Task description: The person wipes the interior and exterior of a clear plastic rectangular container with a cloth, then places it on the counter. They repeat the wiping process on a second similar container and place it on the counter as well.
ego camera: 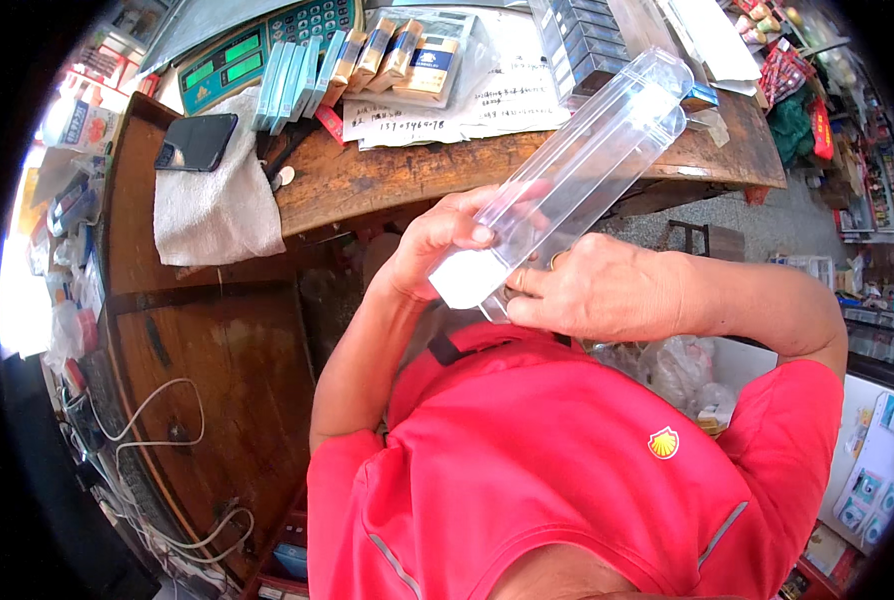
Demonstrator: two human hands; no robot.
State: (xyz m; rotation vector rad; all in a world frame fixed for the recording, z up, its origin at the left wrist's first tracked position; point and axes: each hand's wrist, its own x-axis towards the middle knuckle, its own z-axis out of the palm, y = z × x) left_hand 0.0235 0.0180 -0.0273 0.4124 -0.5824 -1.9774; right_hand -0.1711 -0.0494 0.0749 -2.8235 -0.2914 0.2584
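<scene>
A long clear plastic tray is held slanting in front of my chest, its far end over the edge of the wooden desk. My left hand grips its near part, with the thumb on the side wall. The near end of the tray looks bright white. My right hand, with a ring on one finger, is at the near end of the tray, its fingertips bent around the lower edge and partly hidden. Past the tray stand cigarette packs in a leaning row, beside light blue packs.
A phone lies on a white towel hanging over the desk's edge. Behind are a digital scale, handwritten papers and another clear tray of dark packs. Cables hang at the left; plastic bags lie at the right.
</scene>
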